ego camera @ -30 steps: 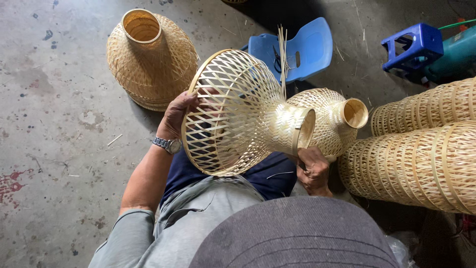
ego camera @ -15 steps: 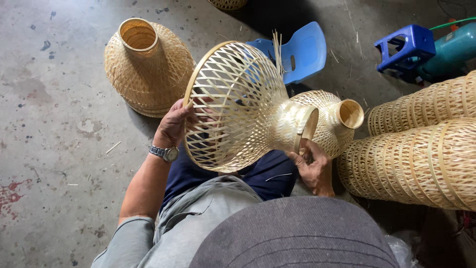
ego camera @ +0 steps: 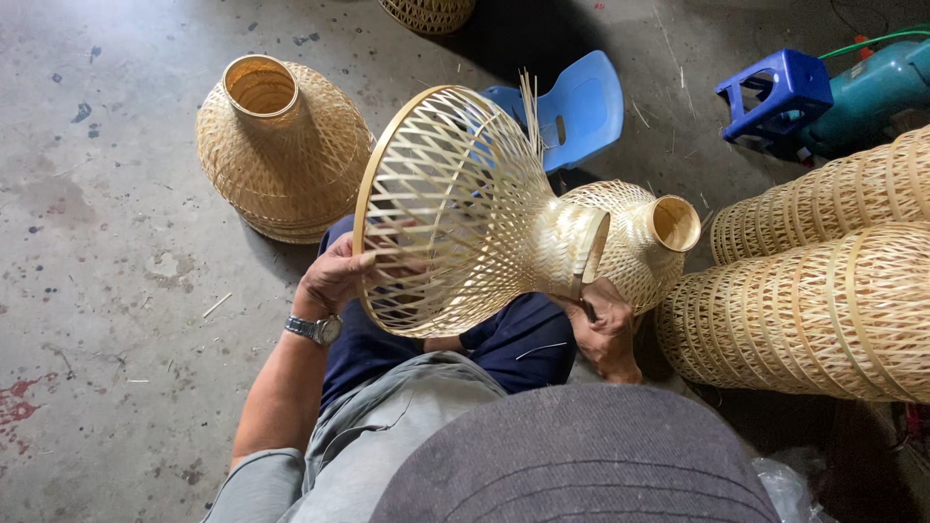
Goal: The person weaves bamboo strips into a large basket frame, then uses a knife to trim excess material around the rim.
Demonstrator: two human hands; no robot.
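Note:
I hold a woven bamboo lampshade (ego camera: 455,213) on its side over my lap, its wide open rim turned to the left. My left hand (ego camera: 334,276), with a wristwatch, grips the lower part of that wide rim. My right hand (ego camera: 605,324) is closed under the narrow neck ring, apparently on a small dark tool; its fingers are partly hidden. Loose bamboo strips stick up behind the shade. A second similar shade (ego camera: 649,232) lies just behind the neck.
A finished shade (ego camera: 281,145) stands on the concrete floor at upper left. A blue plastic chair (ego camera: 576,107) lies behind. Stacked woven shades (ego camera: 823,291) lie at right. A blue stool (ego camera: 775,92) and a teal machine (ego camera: 877,82) sit at upper right.
The shade has turned, so its wide rim faces further left and its neck ring stands more upright. My left hand has slid lower along the rim.

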